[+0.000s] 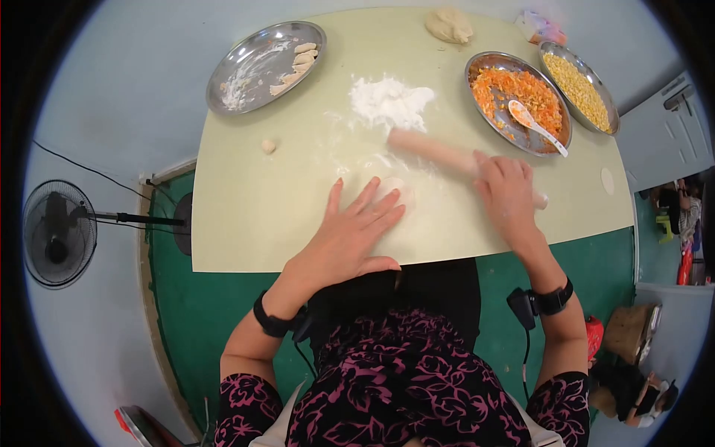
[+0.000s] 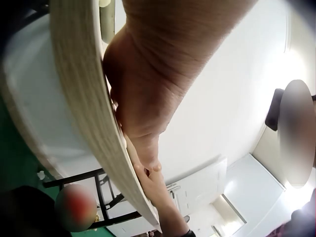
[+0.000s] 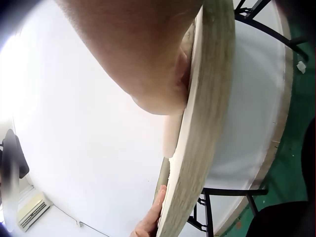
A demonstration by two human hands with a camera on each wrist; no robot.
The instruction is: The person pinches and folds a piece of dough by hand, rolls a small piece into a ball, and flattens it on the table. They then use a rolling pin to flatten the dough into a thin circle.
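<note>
My right hand (image 1: pixel 506 190) grips a pale wooden rolling pin (image 1: pixel 428 149), which slants across the table to the right of the left hand. In the right wrist view the pin's rounded end (image 3: pixel 171 138) shows beyond the palm. My left hand (image 1: pixel 354 235) lies palm down with fingers spread, its fingertips over a thin, pale dough round (image 1: pixel 389 188) that they partly hide. Just beyond, a heap of white flour (image 1: pixel 391 103) is spread on the table. A small dough ball (image 1: pixel 268 147) sits to the left.
At the back left is a steel tray (image 1: pixel 231 71) with several shaped dough pieces. A dough lump (image 1: pixel 449 26) lies at the back. To the right stand a carrot-filling plate (image 1: pixel 514 86) with a white spoon (image 1: pixel 538 128), a yellow-bits tray (image 1: pixel 577 86) and a flat wrapper (image 1: pixel 607 181).
</note>
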